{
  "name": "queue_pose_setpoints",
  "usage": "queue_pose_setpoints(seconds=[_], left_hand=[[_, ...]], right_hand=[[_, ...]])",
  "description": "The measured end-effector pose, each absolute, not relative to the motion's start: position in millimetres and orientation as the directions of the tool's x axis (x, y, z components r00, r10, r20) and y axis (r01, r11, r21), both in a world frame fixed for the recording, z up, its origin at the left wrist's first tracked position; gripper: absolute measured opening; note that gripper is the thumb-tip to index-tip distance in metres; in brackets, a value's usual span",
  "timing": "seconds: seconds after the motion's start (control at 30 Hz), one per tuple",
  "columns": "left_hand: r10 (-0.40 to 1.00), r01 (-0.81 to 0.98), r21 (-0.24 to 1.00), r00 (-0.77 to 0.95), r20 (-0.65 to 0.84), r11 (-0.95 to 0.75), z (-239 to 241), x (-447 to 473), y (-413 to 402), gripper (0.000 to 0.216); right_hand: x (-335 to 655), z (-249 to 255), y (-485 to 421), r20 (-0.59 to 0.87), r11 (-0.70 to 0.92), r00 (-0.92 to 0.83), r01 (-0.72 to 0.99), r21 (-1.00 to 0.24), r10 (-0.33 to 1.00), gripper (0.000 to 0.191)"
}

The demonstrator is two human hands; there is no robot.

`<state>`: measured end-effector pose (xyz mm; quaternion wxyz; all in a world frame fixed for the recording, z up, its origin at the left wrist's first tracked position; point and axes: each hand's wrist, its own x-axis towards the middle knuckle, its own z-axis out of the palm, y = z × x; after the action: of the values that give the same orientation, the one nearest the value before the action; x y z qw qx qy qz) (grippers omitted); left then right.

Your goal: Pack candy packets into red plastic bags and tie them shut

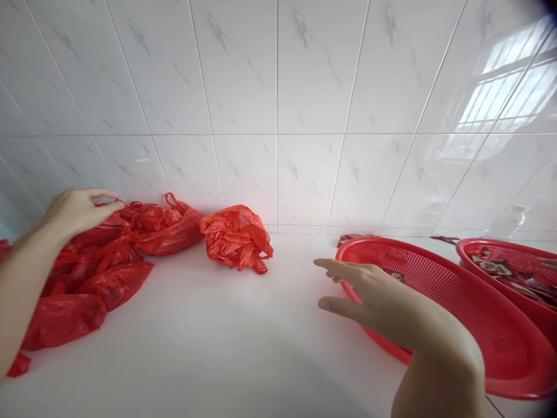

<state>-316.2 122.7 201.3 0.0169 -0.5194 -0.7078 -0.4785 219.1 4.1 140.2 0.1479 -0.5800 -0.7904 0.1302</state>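
Observation:
My left hand (82,210) is at the far left, its thumb and fingers pinched at the top of a filled red plastic bag (98,229). That bag lies in a heap of several tied red plastic bags (115,284). My right hand (363,287) hovers with fingers stretched and thumb apart, holding nothing, in front of the left rim of a red perforated basket (470,302). A few small packets (394,274) show inside this basket, partly hidden by my hand. Between my hands, near the wall, sits a crumpled bundle of thin red plastic bags (235,237).
A second red basket (478,247) at the right holds many small printed packets (517,276). Part of another person's hand (550,263) shows over it at the frame edge. A tiled wall (308,180) closes off the back of the white tabletop (209,337).

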Motion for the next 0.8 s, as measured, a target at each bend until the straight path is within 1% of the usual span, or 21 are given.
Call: queue_pose_setpoints(seconds=[0.03,0.07,0.13,0.23,0.27,0.33,0.43,0.53,0.63,0.73,0.8], left_hand=[[0.735,0.822,0.564,-0.429,0.526,0.077,201.4,-304.7,129.8,0.027],[0.772,0.875,0.48,-0.348,0.532,0.064,199.4,-291.0,136.4,0.027],[0.848,0.897,0.412,-0.09,0.523,-0.159,189.1,-258.2,148.6,0.03],[0.847,0.87,0.307,0.203,0.492,-0.387,163.7,-203.0,167.9,0.031],[0.844,0.85,0.285,0.29,0.451,-0.444,154.4,-185.3,175.5,0.031],[0.846,0.836,0.248,0.386,0.368,-0.49,136.5,-154.4,192.9,0.031],[0.876,0.852,0.239,0.406,0.261,-0.466,113.0,-122.6,222.7,0.026],[0.922,0.888,0.261,0.342,0.18,-0.38,93.9,-106.4,251.2,0.016],[0.958,0.913,0.291,0.264,0.107,-0.285,78.7,-98.3,272.2,0.019],[0.972,0.909,0.342,0.218,0.092,-0.236,66.6,-93.9,282.7,0.026],[0.97,0.889,0.392,0.2,0.135,-0.238,60.0,-92.9,283.8,0.026]], right_hand=[[215.3,141.6,2.6,0.077,0.302,-0.295,0.879,-0.37,0.952,0.068],[211.5,143.3,1.1,0.068,0.31,-0.306,0.88,-0.36,0.95,0.067],[204.0,146.8,-2.1,0.046,0.324,-0.328,0.882,-0.342,0.944,0.064],[195.0,150.2,-6.0,0.02,0.359,-0.373,0.875,-0.324,0.927,0.06],[193.1,150.5,-6.9,0.018,0.377,-0.392,0.869,-0.321,0.92,0.059],[190.8,150.6,-8.3,0.024,0.416,-0.431,0.854,-0.314,0.902,0.058],[191.1,151.1,-10.4,0.035,0.449,-0.461,0.842,-0.301,0.887,0.057],[193.0,152.7,-12.3,0.032,0.439,-0.45,0.85,-0.29,0.893,0.057],[194.7,153.2,-12.6,0.038,0.432,-0.441,0.853,-0.293,0.896,0.058],[195.5,152.6,-11.3,0.057,0.453,-0.458,0.84,-0.299,0.887,0.06],[195.8,152.1,-10.3,0.068,0.469,-0.473,0.83,-0.303,0.879,0.06]])
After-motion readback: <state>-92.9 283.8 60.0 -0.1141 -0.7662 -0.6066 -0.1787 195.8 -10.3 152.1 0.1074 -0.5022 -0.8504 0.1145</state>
